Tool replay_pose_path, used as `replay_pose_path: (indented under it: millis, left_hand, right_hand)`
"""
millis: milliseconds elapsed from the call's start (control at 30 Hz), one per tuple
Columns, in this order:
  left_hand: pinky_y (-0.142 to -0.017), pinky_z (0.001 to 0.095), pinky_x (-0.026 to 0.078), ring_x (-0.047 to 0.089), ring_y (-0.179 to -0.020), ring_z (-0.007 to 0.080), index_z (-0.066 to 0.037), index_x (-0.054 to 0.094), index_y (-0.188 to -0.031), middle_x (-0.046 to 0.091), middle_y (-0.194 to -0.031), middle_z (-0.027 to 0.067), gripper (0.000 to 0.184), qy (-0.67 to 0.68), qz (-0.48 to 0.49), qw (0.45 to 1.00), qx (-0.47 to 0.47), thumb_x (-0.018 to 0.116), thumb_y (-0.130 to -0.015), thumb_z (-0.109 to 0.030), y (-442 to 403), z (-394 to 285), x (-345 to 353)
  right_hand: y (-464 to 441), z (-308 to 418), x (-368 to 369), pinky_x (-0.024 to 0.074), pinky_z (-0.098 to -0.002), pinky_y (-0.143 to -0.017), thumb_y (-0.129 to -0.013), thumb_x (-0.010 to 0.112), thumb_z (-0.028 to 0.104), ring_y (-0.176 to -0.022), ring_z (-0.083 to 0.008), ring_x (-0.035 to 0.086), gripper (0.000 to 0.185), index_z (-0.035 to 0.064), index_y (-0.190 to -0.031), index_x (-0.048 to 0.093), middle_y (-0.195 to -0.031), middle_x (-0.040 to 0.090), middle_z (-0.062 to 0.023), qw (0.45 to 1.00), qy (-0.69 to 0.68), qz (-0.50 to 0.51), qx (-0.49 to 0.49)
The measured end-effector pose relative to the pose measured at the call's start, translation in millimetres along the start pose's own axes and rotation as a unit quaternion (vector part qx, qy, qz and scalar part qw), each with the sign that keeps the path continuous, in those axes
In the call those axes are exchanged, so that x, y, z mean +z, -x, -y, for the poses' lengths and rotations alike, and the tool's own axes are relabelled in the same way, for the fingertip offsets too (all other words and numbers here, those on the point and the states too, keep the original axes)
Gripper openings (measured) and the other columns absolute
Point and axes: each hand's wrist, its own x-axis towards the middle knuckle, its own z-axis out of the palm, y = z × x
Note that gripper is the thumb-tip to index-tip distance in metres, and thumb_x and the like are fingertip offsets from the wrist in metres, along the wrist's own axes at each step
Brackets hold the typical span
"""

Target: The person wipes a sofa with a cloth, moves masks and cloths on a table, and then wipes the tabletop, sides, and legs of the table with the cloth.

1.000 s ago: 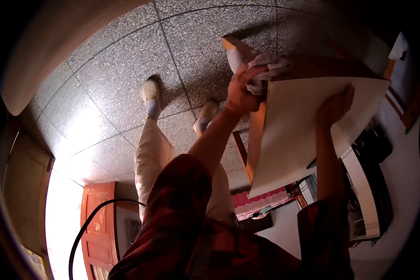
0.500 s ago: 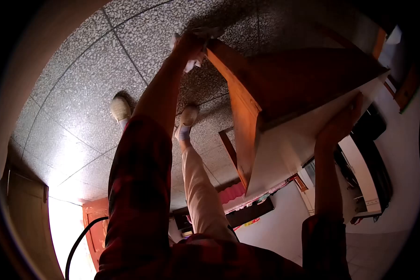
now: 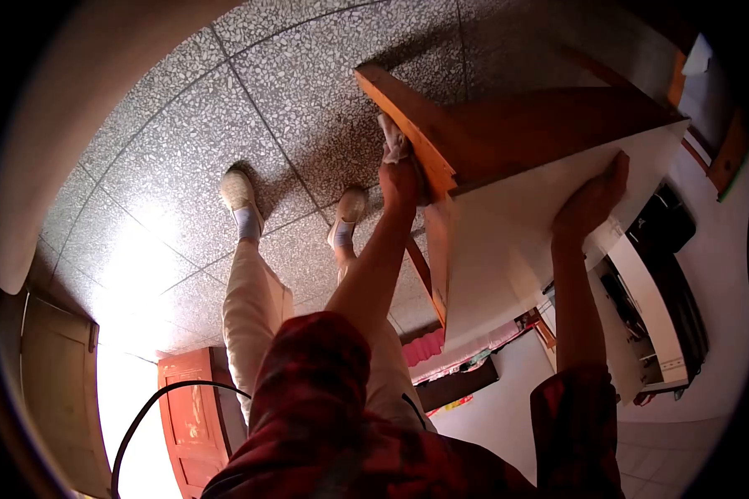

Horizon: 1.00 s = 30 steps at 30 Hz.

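Note:
A wooden table (image 3: 429, 133) with an orange-brown frame and a white top (image 3: 499, 249) stands tilted in front of me. My left hand (image 3: 401, 179) is closed around a pale, crumpled cloth (image 3: 394, 139), close against the table's wooden leg. Some of its fingers are hidden by the hand itself and the wood. On the white top rests my right hand (image 3: 591, 200), its fingers stretched out along the surface near the far edge, with nothing in them.
My shoes (image 3: 240, 190) stand on the speckled tile floor (image 3: 166, 150) left of the table. An orange door (image 3: 191, 416) and a wooden door (image 3: 54, 358) are at lower left. A dark cable (image 3: 141, 416) curves there. Shelving with black items (image 3: 666, 220) stands at right.
My left hand has moved with the cloth from the leg's far end down along the wood toward me. The right hand has shifted slightly left on the white top.

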Motion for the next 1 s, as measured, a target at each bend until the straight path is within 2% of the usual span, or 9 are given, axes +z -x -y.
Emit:
replay_pose_path:
  millis: [200,400,500,633,733,900,933,967,1000]
  left_hand:
    - [-0.081,0.0399,0.047,0.057,-0.099,0.0376,-0.005,0.057,-0.115,0.058,-0.108,0.0194,0.038,-0.241,-0.137,0.945,0.173,0.062,-0.08,-0.018,53.8,-21.5,8.7]
    - [-0.086,0.0418,0.046,0.057,-0.097,0.0329,-0.005,0.054,-0.118,0.059,-0.103,0.0118,0.036,-0.458,0.086,0.884,0.016,0.058,-0.084,-0.018,87.4,-32.8,-52.4]
    - [-0.089,0.0468,0.045,0.055,-0.097,0.0316,-0.004,0.05,-0.119,0.057,-0.095,0.0086,0.037,-0.062,0.205,0.96,-0.18,0.05,-0.087,-0.023,85.5,-46.9,-66.5]
    - [-0.079,0.0303,0.051,0.06,-0.088,0.0202,0.0,0.052,-0.118,0.062,-0.099,0.0074,0.032,-0.11,0.039,0.987,-0.112,0.049,-0.091,-0.018,76.9,-149.9,-39.1]
    - [-0.073,0.0304,0.051,0.062,-0.086,0.0214,-0.003,0.056,-0.119,0.064,-0.099,0.0103,0.037,-0.387,0.08,0.912,0.114,0.061,-0.086,-0.019,34.9,-204.3,-13.1]
    - [-0.074,0.0366,0.048,0.063,-0.088,0.026,-0.014,0.067,-0.103,0.066,-0.095,0.0121,0.027,-0.781,0.414,0.428,0.19,0.049,-0.09,-0.029,-1.9,-230.0,96.9]
    - [-0.08,0.0374,0.048,0.063,-0.088,0.0313,-0.003,0.065,-0.103,0.066,-0.097,0.0177,0.033,-0.826,0.289,0.479,0.064,0.049,-0.09,-0.028,-30.3,-202.7,92.8]
    - [-0.081,0.0399,0.047,0.062,-0.093,0.0306,-0.013,0.065,-0.109,0.067,-0.102,0.0108,0.034,-0.843,0.405,0.281,0.215,0.049,-0.086,-0.032,-45.3,-187.2,102.1]
    - [-0.085,0.0403,0.046,0.062,-0.097,0.0299,-0.009,0.063,-0.111,0.065,-0.106,0.0149,0.04,-0.818,0.394,0.375,0.187,0.047,-0.085,-0.034,-32.7,-192.4,119.5]
  right_hand:
    - [-4.2,-0.9,2.0,0.0278,-0.0445,-0.105,-0.096,0.025,0.03,-0.127,-0.0358,0.035,0.05,0.0006,-0.133,0.04,-0.139,0.037,-0.0217,0.998,0.025,-0.05,-0.03]
    - [-4.8,-5.0,3.5,0.0299,-0.0471,-0.103,-0.09,0.034,0.021,-0.125,-0.0379,0.038,0.045,0.0026,-0.13,0.046,-0.136,0.041,-0.0222,0.997,0.025,-0.067,-0.028]
    - [-5.3,2.8,0.4,0.0283,-0.0483,-0.104,-0.087,0.036,0.015,-0.126,-0.0373,0.037,0.046,0.0049,-0.13,0.046,-0.136,0.041,-0.0207,0.998,0.026,-0.062,0.002]
    - [-7.2,8.9,-6.2,0.0232,-0.0488,-0.106,-0.082,0.039,0.01,-0.129,-0.0357,0.034,0.051,0.0078,-0.133,0.042,-0.139,0.039,-0.0178,0.998,0.018,-0.047,0.031]
    - [-6.1,6.2,-5.2,0.0223,-0.0498,-0.105,-0.081,0.04,0.009,-0.129,-0.0346,0.033,0.052,0.0098,-0.134,0.041,-0.14,0.036,-0.0161,0.998,0.026,-0.045,0.036]
    - [-9.4,9.4,-13.7,0.021,-0.0513,-0.106,-0.08,0.042,0.009,-0.13,-0.0326,0.032,0.053,0.0114,-0.133,0.041,-0.141,0.035,-0.0146,0.997,0.003,-0.037,0.073]
    - [-11.0,11.0,-14.3,0.0205,-0.0516,-0.106,-0.079,0.043,0.009,-0.13,-0.0322,0.032,0.053,0.0116,-0.133,0.041,-0.141,0.035,-0.0142,0.997,-0.004,-0.033,0.074]
    - [-12.3,10.8,-13.1,0.0205,-0.0516,-0.106,-0.079,0.043,0.009,-0.13,-0.0322,0.032,0.053,0.0116,-0.133,0.041,-0.141,0.035,-0.0142,0.995,-0.011,-0.042,0.09]
    - [-12.1,8.8,-13.8,0.02,-0.0518,-0.106,-0.079,0.044,0.009,-0.131,-0.0321,0.031,0.054,0.0118,-0.132,0.041,-0.141,0.035,-0.0138,0.995,-0.009,-0.028,0.09]
